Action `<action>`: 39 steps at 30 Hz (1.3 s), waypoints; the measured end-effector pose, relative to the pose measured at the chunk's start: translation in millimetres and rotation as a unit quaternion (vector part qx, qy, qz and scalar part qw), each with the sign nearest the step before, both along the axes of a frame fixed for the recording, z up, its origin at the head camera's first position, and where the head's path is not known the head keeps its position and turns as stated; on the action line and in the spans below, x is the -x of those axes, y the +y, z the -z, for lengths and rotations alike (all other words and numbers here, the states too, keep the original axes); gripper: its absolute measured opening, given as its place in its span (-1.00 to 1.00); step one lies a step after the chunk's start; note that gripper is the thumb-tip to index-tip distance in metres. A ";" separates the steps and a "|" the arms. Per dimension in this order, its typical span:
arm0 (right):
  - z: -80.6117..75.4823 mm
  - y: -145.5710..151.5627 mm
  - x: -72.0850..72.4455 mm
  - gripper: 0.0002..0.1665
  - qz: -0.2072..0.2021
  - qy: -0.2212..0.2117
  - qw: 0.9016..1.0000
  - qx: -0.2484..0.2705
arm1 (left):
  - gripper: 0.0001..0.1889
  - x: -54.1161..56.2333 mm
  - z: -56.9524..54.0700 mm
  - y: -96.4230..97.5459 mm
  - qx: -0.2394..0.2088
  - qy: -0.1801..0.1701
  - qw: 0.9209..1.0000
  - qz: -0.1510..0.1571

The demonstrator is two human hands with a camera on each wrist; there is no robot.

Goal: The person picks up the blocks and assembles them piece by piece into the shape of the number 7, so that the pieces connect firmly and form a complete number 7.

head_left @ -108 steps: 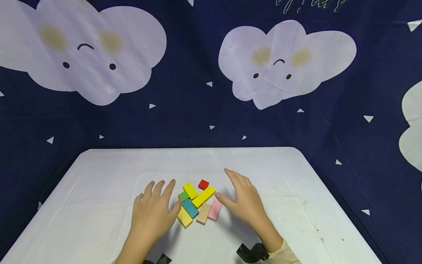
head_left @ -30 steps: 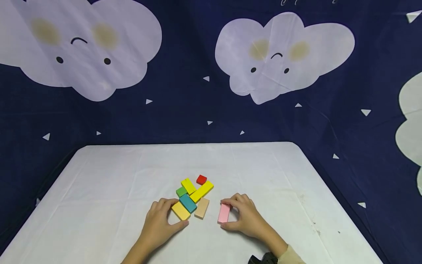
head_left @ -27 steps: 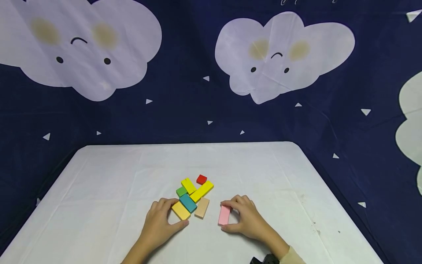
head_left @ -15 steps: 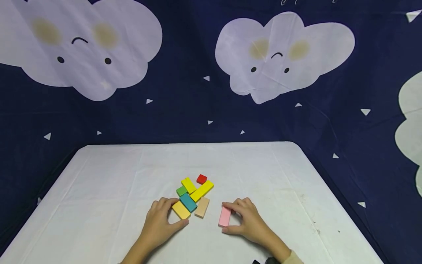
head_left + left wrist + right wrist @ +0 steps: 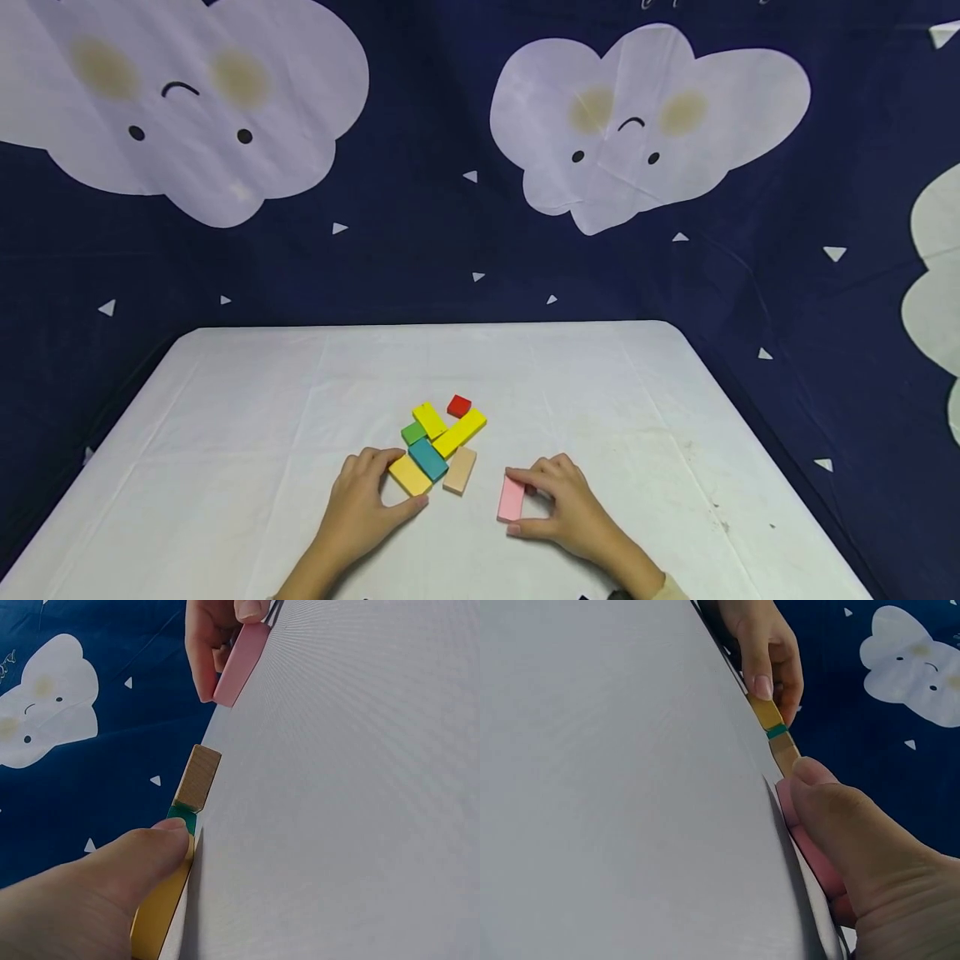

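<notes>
My right hand [image 5: 566,504] pinches a pink block [image 5: 512,497] between thumb and fingers, right of the cluster. In the right wrist view the thumb lies across the near part of that pink block [image 5: 815,859]. My left hand [image 5: 366,498] spans a pale yellow block [image 5: 410,475], fingertips at its far end and thumb at its near end. Against the pale yellow block lies a teal block [image 5: 428,460]. A tan wooden block [image 5: 459,472] lies just right of the teal one, between my two hands.
Behind the teal block are a small green block [image 5: 413,432], a short yellow block [image 5: 430,421], a long yellow block [image 5: 460,432] and a red block [image 5: 459,406]. The white table [image 5: 247,400] ends at a dark blue cloth [image 5: 420,275] with clouds.
Both hands hovered open around the blocks at first. The pink block has left the tan one's side, moving right, then slightly nearer with my right hand. My left hand has taken the pale yellow block.
</notes>
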State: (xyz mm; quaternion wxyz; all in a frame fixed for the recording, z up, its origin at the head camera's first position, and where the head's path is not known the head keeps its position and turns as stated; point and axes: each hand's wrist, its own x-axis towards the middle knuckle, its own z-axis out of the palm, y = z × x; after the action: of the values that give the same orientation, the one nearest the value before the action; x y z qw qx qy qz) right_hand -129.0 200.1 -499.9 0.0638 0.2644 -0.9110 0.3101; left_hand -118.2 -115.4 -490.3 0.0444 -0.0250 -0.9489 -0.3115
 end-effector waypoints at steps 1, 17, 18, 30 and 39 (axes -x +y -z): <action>-0.3 0.1 -0.7 -0.24 -0.003 0.000 1.000 0.002 | -0.23 0.1 -0.3 0.0 -0.001 -0.001 1.000 -0.002; 3.4 0.6 -2.2 -0.27 -0.014 0.031 0.999 0.007 | -0.21 0.6 0.5 -2.0 -0.023 0.016 1.000 -0.008; 3.5 0.6 -2.1 -0.27 -0.014 0.031 0.999 0.007 | -0.21 0.6 0.6 -1.9 -0.023 0.018 1.000 -0.008; 3.5 1.2 -0.9 -0.29 -0.018 0.037 0.999 0.012 | -0.25 1.6 -1.2 -2.2 -0.030 0.017 0.999 -0.014; 3.9 0.3 -0.7 -0.30 -0.015 0.037 0.999 0.017 | -0.27 10.4 -8.4 -10.6 -0.084 0.013 0.996 -0.001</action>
State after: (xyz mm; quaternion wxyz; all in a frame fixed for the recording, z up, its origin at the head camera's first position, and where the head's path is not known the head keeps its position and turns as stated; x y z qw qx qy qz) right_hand -128.3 200.4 -503.8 0.0974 0.2879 -0.8986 0.3166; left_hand -128.6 -125.9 -481.9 0.0596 -0.0241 -0.9187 -0.3897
